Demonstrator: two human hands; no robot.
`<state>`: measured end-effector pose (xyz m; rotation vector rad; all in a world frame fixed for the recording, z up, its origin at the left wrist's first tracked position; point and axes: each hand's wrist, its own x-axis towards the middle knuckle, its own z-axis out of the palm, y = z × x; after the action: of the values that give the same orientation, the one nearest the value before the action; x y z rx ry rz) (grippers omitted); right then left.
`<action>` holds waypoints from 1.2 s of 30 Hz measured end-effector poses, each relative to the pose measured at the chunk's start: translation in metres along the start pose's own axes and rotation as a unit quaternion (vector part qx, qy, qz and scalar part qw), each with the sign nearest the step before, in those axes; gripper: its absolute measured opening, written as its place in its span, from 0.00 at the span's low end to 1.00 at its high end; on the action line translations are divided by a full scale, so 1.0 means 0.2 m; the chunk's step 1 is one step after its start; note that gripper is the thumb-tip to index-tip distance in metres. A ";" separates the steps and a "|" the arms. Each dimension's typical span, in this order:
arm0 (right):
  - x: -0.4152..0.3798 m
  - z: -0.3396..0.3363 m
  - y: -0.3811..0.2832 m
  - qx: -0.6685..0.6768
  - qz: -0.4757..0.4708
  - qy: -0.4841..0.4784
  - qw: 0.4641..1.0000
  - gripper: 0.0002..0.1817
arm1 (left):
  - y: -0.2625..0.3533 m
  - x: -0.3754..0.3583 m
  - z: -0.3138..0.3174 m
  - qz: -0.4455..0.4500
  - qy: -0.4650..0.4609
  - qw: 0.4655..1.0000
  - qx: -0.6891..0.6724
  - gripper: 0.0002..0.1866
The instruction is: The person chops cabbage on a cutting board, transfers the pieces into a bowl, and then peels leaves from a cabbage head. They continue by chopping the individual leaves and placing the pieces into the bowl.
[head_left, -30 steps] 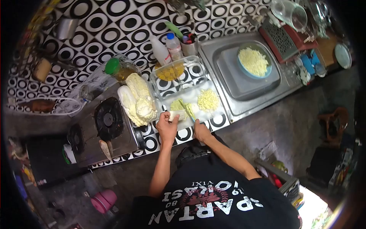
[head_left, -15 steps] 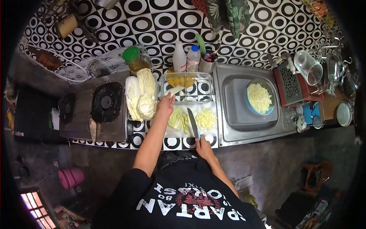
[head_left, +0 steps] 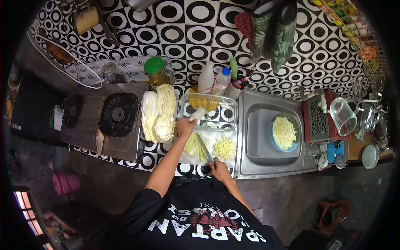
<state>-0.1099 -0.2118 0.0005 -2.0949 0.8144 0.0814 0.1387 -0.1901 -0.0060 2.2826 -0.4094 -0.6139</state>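
Note:
My left hand (head_left: 185, 127) is closed on a pale cabbage stalk (head_left: 198, 113), held over the near side of the clear glass dish (head_left: 234, 118). My right hand (head_left: 219, 169) grips a kitchen knife (head_left: 204, 146) by its light-blue handle, blade pointing away and to the left. That blade lies low over the white cutting board (head_left: 214, 135), between cut cabbage leaves (head_left: 192, 146) and a pile of chopped cabbage (head_left: 224, 148). Two whole napa cabbages (head_left: 166, 106) lie left of the dish.
A gas stove (head_left: 118, 114) stands at the left. On the right, a bowl of shredded cabbage (head_left: 284, 132) sits in the steel sink (head_left: 254, 164). Behind the dish are a white bottle (head_left: 206, 79), a blue-capped bottle (head_left: 221, 83) and a green-lidded jar (head_left: 155, 71).
The camera view has shifted, so the counter appears lower. My left hand still holds the stalk by the dish, its angle slightly changed. The knife's blade now lies closer to the leaves.

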 end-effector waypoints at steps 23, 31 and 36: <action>0.40 -0.07 -0.09 -0.119 -0.106 -0.023 0.987 0.10 | 0.03 0.16 0.01 0.022 -0.051 0.979 0.197 0.09; 0.97 -0.09 -0.26 0.202 0.067 0.004 0.977 0.15 | -0.13 0.33 0.12 -0.086 -0.066 0.993 0.051 0.17; 1.14 0.01 -0.33 0.247 0.148 -0.012 0.958 0.17 | -0.05 0.27 0.05 -0.264 -0.127 0.890 -0.349 0.08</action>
<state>0.1064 -0.3014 -0.0318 -1.4931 1.0122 0.0554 0.1804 -0.2136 -0.0363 1.5957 0.3081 -1.1278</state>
